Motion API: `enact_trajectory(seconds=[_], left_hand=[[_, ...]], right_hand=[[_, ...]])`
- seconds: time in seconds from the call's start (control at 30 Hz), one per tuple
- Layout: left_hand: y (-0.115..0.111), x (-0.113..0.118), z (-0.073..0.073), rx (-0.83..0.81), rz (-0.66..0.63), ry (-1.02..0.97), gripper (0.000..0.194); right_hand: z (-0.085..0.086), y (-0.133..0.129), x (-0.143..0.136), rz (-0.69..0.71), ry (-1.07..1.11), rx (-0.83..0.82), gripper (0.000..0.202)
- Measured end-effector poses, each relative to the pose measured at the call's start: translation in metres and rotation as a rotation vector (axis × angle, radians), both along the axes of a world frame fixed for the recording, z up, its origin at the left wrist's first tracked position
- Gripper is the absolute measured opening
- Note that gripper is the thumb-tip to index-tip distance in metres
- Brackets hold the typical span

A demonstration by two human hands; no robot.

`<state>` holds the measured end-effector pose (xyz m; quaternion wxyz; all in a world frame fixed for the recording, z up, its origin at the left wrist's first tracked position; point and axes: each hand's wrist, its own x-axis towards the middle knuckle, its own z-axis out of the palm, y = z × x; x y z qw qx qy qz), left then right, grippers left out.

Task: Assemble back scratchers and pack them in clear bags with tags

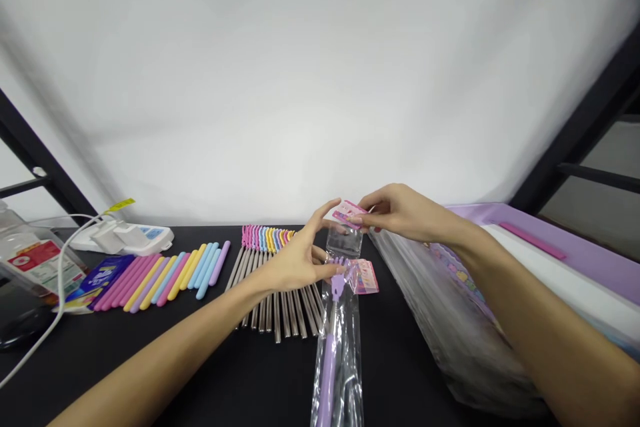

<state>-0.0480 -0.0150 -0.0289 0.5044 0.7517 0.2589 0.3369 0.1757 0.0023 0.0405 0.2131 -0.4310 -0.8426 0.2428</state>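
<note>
On the counter [240, 380], a clear bag [349, 347] enclosed a purple, metal-shafted back scratcher [328, 367]; the left hand [295, 261] was spread, the right hand [397, 210] clamped a pink card [345, 213].

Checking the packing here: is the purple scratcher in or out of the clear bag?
In: the purple scratcher shows through the clear bag, whose shiny film extends past it on both sides.

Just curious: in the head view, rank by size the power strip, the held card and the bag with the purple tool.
Largest: bag.
Next: power strip.
Smallest: held card, partly covered by the right hand.
</note>
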Motion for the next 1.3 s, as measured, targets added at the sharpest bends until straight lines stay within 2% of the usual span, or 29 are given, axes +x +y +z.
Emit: enact_trajectory(seconds=[0.13,0.37,0.6,0.83,1.03,1.3], left_hand=[[0.0,0.0003,0.0009,0.008,-0.008,-0.008,0.094],[-0.0018,0.0011,0.0027,-0.003,0.015,0.003,0.094],[-0.0018,0.0007,0.0029,0.025,0.016,0.005,0.091],[-0.0018,0.001,0.0053,0.028,0.013,-0.011,0.092],[-0.0023,0.0005,0.0047,0.023,0.029,0.003,0.091],[-0.0028,0.0025,0.0041,0.049,0.054,-0.006,0.09]], right_hand=[[0.0007,-0.0026,-0.0008,-0.027,0.031,0.075,0.038],[-0.0022,0.0028,-0.001,-0.021,0.048,0.095,0.018],[-0.0011,0.0009,-0.0008,-0.031,0.05,0.094,0.019],[-0.0001,-0.0036,-0.0019,-0.053,0.018,0.162,0.021],[-0.0022,0.0003,0.0,-0.029,0.013,0.135,0.016],[-0.0039,0.0014,0.0006,0.008,0.031,0.05,0.025]])
